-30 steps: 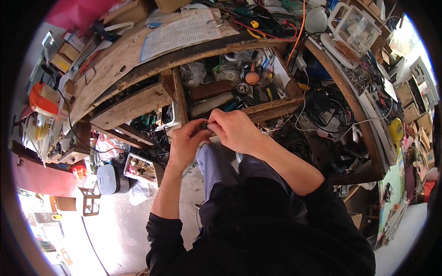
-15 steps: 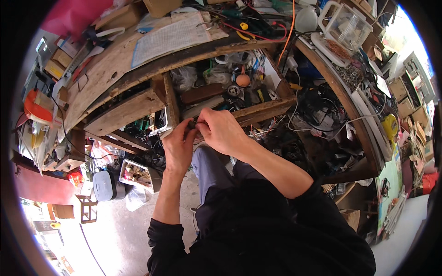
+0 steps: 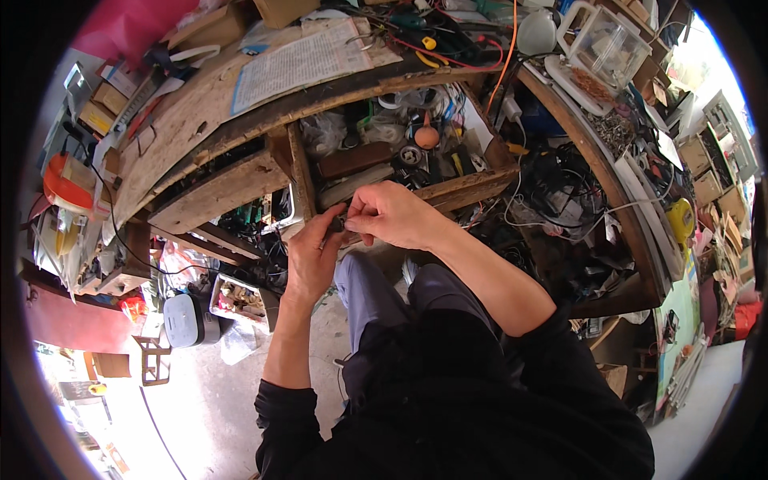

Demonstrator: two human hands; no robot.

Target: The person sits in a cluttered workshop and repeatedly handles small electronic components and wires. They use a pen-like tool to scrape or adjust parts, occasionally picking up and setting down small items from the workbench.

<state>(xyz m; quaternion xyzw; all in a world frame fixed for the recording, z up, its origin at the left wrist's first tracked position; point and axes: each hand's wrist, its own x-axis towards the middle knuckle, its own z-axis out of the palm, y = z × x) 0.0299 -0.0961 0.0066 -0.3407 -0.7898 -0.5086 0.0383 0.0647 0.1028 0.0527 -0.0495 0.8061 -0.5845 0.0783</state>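
Note:
Both my hands meet over my lap, just in front of an open wooden drawer (image 3: 472,189). Between the thumb and fingers of my left hand (image 3: 310,250) is a small dark piece (image 3: 336,225), too small to name. My right hand (image 3: 398,216) is closed in a pinch right beside it, its fingertips at the piece's edge. Whatever those right fingertips hold is hidden. Inside the drawer behind my hands lie a brown oblong case (image 3: 356,159), an orange rubber bulb blower (image 3: 426,138), a round metal part (image 3: 410,156) and clear plastic bags (image 3: 324,134).
A worn wooden workbench (image 3: 192,148) curves above the drawer, carrying a printed sheet (image 3: 296,66) and yellow-handled pliers (image 3: 430,59). Tangled cables (image 3: 560,188) fill the space at right. At left, a white box of small parts (image 3: 240,302) and a grey case (image 3: 184,322) stand low.
My right hand has shifted slightly right and its fingers have curled in, drawing a little away from the dark piece. My left hand still holds it. The whole view has tilted slightly.

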